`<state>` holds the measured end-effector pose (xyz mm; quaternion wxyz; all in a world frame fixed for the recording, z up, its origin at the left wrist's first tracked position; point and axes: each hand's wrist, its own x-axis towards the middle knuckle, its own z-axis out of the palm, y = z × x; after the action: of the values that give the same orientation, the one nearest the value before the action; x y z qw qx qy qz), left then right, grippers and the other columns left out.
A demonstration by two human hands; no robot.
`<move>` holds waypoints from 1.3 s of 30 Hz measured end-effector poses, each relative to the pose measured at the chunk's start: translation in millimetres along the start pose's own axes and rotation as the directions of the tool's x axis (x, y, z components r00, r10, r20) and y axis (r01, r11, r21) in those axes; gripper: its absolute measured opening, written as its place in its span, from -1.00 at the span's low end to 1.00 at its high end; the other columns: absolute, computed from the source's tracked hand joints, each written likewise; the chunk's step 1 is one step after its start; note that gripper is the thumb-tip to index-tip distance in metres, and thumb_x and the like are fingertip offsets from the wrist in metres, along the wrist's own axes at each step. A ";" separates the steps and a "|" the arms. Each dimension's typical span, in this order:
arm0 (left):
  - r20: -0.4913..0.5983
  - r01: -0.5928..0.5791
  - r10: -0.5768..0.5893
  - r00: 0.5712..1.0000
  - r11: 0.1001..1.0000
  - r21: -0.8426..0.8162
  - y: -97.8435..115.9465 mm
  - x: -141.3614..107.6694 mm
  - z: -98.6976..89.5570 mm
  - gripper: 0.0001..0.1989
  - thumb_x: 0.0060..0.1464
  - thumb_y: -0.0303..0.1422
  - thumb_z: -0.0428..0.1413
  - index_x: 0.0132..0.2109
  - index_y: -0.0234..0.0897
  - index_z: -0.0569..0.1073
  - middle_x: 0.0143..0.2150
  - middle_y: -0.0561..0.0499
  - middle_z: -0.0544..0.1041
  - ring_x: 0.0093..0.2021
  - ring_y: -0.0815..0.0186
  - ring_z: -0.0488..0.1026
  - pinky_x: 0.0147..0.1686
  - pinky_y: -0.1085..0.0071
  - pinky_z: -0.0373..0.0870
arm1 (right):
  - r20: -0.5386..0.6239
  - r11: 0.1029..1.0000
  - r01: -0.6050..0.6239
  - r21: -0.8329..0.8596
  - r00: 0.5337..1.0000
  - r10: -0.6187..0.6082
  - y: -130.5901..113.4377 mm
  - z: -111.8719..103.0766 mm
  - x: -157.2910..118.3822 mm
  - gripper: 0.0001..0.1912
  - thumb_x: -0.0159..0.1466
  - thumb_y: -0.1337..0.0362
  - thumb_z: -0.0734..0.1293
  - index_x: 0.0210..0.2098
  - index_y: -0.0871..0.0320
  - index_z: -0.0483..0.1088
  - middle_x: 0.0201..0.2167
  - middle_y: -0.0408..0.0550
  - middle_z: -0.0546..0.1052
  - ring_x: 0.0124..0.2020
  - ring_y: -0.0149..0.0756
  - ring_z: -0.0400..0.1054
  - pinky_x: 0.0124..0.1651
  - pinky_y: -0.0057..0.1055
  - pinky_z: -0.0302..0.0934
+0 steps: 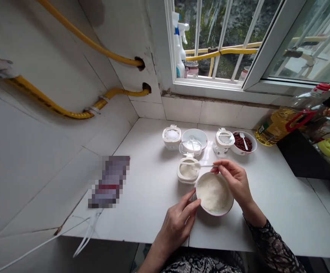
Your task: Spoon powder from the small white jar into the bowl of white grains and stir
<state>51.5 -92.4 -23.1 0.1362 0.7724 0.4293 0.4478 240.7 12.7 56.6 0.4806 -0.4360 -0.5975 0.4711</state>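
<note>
My right hand (234, 180) pinches the handle end of a small white spoon (206, 165). The spoon's bowl is at the mouth of an open jar (188, 178) that holds a pale, whitish content. Just below my right hand stands a round bowl (215, 193) filled with white powder or fine grains. My left hand (179, 222) grips this bowl at its left rim, thumb near the edge and fingers along the side. The jar's clear lid (192, 146) is flipped up at the back.
Behind are a lidded jar of white content (172, 137), a white bowl (200, 135), another jar (223, 143) and a bowl of red beans (243, 144) with a spoon. An oil bottle (275, 123) and black rack (298, 155) stand right. A blurred flat object (110, 182) with a cable lies left.
</note>
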 end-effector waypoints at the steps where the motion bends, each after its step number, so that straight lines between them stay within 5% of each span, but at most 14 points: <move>1: -0.002 -0.002 0.002 1.000 1.000 0.000 -0.1 -0.2 0.2 -0.62 0.25 -0.62 -0.03 0.15 -0.26 0.38 0.19 -0.30 0.47 -0.12 0.28 0.62 -0.14 0.41 0.59 | 0.010 0.994 0.083 -0.077 0.997 -0.083 0.5 2.2 -1.0 -0.85 0.33 0.22 0.31 -0.19 0.09 0.51 -0.36 -0.05 0.61 -0.32 -0.23 0.50 -0.17 -0.25 0.35; 3: -0.002 -0.002 0.002 1.000 1.000 0.008 -0.1 -0.7 0.4 -0.61 0.26 -0.61 -0.03 0.16 -0.25 0.38 0.19 -0.29 0.47 -0.10 0.27 0.62 -0.13 0.40 0.59 | 0.112 0.917 0.303 -0.258 0.952 -0.284 2.7 5.7 -1.6 -0.82 0.36 0.32 0.26 -0.17 0.07 0.51 -0.31 -0.03 0.64 -0.28 -0.21 0.50 -0.10 -0.20 0.33; 5: -0.001 0.004 -0.004 1.000 1.000 0.017 -0.1 -1.1 0.2 -0.61 0.25 -0.61 -0.03 0.16 -0.25 0.38 0.18 -0.28 0.48 -0.08 0.26 0.62 -0.12 0.40 0.58 | 0.289 0.759 0.520 -0.391 0.853 -0.435 5.1 7.5 -0.5 -0.73 0.34 0.44 0.21 -0.15 0.07 0.51 -0.30 -0.04 0.66 -0.27 -0.20 0.48 -0.01 -0.12 0.28; 8: 0.001 0.015 -0.015 1.000 1.000 0.020 0.2 -1.1 -0.6 -0.61 0.25 -0.62 -0.03 0.15 -0.24 0.39 0.17 -0.27 0.49 -0.05 0.25 0.61 -0.10 0.39 0.58 | 0.411 0.607 0.658 -0.446 0.753 -0.514 4.2 6.0 0.9 -0.65 0.31 0.52 0.17 -0.11 0.07 0.49 -0.28 -0.05 0.67 -0.28 -0.22 0.48 0.07 -0.08 0.21; 16: 0.006 0.006 -0.006 1.000 1.000 0.008 0.9 0.7 -1.7 -0.64 0.26 -0.62 -0.02 0.14 -0.26 0.38 0.20 -0.29 0.47 -0.11 0.30 0.62 -0.13 0.42 0.58 | 0.098 0.794 0.438 -0.423 0.893 -0.440 -5.0 -17.1 -6.4 -0.80 0.28 0.41 0.22 -0.37 0.06 0.44 -0.57 -0.14 0.49 -0.41 -0.20 0.38 -0.15 -0.21 0.26; 24: 0.000 0.012 -0.012 1.000 1.000 0.022 -0.3 -0.9 -0.3 -0.63 0.25 -0.62 -0.02 0.14 -0.25 0.39 0.19 -0.28 0.48 -0.11 0.28 0.62 -0.12 0.40 0.58 | 0.321 0.826 0.385 -0.411 0.910 -0.263 8.5 -9.5 -7.3 -0.77 0.19 0.44 0.20 -0.41 0.07 0.46 -0.60 -0.19 0.51 -0.52 -0.29 0.34 -0.05 -0.17 0.24; 30: 0.004 0.008 -0.008 1.000 1.000 0.027 -0.6 -1.0 -0.3 -0.64 0.25 -0.62 -0.02 0.13 -0.25 0.40 0.18 -0.28 0.48 -0.11 0.29 0.62 -0.13 0.41 0.58 | 0.162 0.939 0.092 -0.332 0.986 -0.040 3.8 -12.9 -9.3 -0.79 0.16 0.36 0.22 -0.49 0.07 0.48 -0.64 -0.13 0.50 -0.38 -0.20 0.39 -0.19 -0.29 0.25; 39: -0.010 0.004 -0.003 1.000 0.999 0.039 -0.1 -0.5 -0.6 -0.64 0.25 -0.61 -0.02 0.12 -0.24 0.40 0.17 -0.27 0.49 -0.11 0.28 0.63 -0.13 0.42 0.59 | 0.064 0.982 -0.172 -0.084 0.982 0.177 4.7 -19.5 -3.0 -0.84 0.09 0.26 0.27 -0.53 0.14 0.47 -0.68 -0.17 0.42 -0.57 -0.33 0.30 -0.40 -0.39 0.18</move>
<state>50.8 -92.8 -23.1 0.1195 0.7718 0.4402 0.4430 260.7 13.3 53.4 0.3983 -0.4882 -0.5917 0.5029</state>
